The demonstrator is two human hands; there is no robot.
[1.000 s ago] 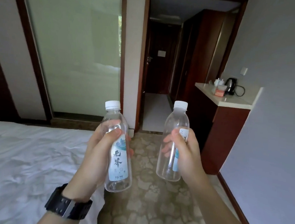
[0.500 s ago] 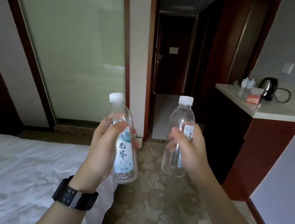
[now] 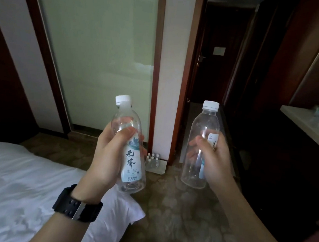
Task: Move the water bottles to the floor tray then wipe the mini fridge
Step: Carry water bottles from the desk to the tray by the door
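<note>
My left hand (image 3: 106,155) grips a clear water bottle (image 3: 131,156) with a white cap and a white-and-teal label, held upright and slightly tilted. My right hand (image 3: 211,161) holds a second clear, white-capped water bottle (image 3: 201,135) upright at about the same height. Between the two bottles, on the floor against the foot of the white wall pillar, lies a white floor tray (image 3: 159,166) with several small bottles (image 3: 152,159) standing in it. The mini fridge is not in view.
A bed with a white sheet (image 3: 25,186) fills the lower left, its corner reaching under my left wrist. A light counter (image 3: 307,125) on a dark cabinet stands at the right. A dark hallway (image 3: 216,68) opens ahead; patterned floor (image 3: 176,217) lies in between.
I have moved forward toward the wall pillar with both bottles still in hand. The floor tray with bottles has come into view, and the counter has slid to the right edge.
</note>
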